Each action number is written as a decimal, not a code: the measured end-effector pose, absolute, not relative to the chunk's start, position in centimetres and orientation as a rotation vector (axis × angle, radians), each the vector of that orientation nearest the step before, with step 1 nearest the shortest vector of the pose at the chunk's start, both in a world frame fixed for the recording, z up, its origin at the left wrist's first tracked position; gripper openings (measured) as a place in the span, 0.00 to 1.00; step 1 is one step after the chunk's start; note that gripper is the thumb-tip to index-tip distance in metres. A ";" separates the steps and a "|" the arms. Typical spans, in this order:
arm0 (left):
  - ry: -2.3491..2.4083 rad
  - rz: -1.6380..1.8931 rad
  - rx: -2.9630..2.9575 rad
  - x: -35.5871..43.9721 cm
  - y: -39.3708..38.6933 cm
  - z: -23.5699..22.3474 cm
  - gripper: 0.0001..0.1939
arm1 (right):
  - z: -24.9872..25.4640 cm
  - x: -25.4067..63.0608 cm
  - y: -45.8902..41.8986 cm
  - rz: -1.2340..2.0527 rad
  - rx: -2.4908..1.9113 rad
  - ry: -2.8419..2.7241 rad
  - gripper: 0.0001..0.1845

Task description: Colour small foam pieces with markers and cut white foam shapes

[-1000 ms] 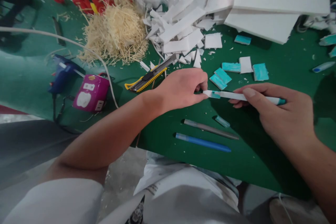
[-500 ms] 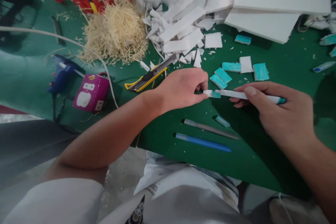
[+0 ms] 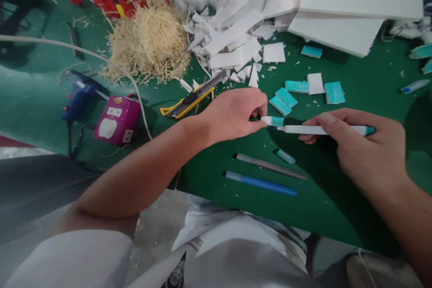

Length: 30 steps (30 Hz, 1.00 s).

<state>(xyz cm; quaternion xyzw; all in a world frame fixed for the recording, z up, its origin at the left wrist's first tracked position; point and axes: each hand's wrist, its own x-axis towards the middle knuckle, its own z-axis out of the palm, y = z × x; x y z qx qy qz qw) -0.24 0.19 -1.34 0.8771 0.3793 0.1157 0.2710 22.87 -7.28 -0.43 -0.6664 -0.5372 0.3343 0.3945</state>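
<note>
Between the thumb and fingers of my left hand [image 3: 238, 110] is a small white foam piece [image 3: 276, 121], its outer part coloured turquoise. My right hand [image 3: 357, 139] grips a white marker pen [image 3: 303, 130] with a turquoise end, its tip pointing left beside the foam piece's lower edge. Whether the tip touches the foam, I cannot tell. Below lie a clear turquoise pen cap [image 3: 285, 156], a grey marker [image 3: 273, 166] and a blue marker [image 3: 263, 183]. Several turquoise-coloured foam pieces [image 3: 335, 93] and a plain white foam square [image 3: 315, 83] rest beyond my hands.
A yellow utility knife [image 3: 192, 99] lies with its blade out near my left wrist. White foam scraps [image 3: 236, 49] and wood shavings [image 3: 151, 45] are heaped behind. On the left are a blue glue gun [image 3: 83, 92], a magenta power socket [image 3: 117, 119] and a white cable [image 3: 101, 59].
My right hand has moved slightly right and down with the marker, whose tip has shifted from the foam piece's right end to below it. My left hand stays put; the foam shows more turquoise.
</note>
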 end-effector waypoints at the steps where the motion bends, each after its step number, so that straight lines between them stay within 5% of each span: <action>1: 1.001 0.306 2.375 -0.3 0.2 -1.3 0.02 | -0.4 22.9 -7.3 0.819 -1.677 -1.335 0.11; 6: 0.962 0.303 2.424 -0.7 0.2 -1.1 0.24 | -0.2 22.5 -7.4 0.819 -1.691 -1.235 0.08; 11: 1.147 0.250 2.521 -0.2 -0.7 -0.1 0.10 | 0.0 22.5 -7.2 0.848 -1.663 -1.226 0.09; 16: 1.313 0.015 2.600 0.8 -2.1 0.7 0.23 | 0.1 22.6 -7.2 0.858 -1.661 -1.246 0.10; 23: 1.333 -0.124 2.592 1.3 -2.6 1.1 0.08 | -0.1 22.5 -7.2 0.851 -1.670 -1.242 0.08; 30: 1.327 -0.055 2.593 0.9 -2.5 0.8 0.11 | -0.1 22.9 -7.2 0.842 -1.689 -1.306 0.08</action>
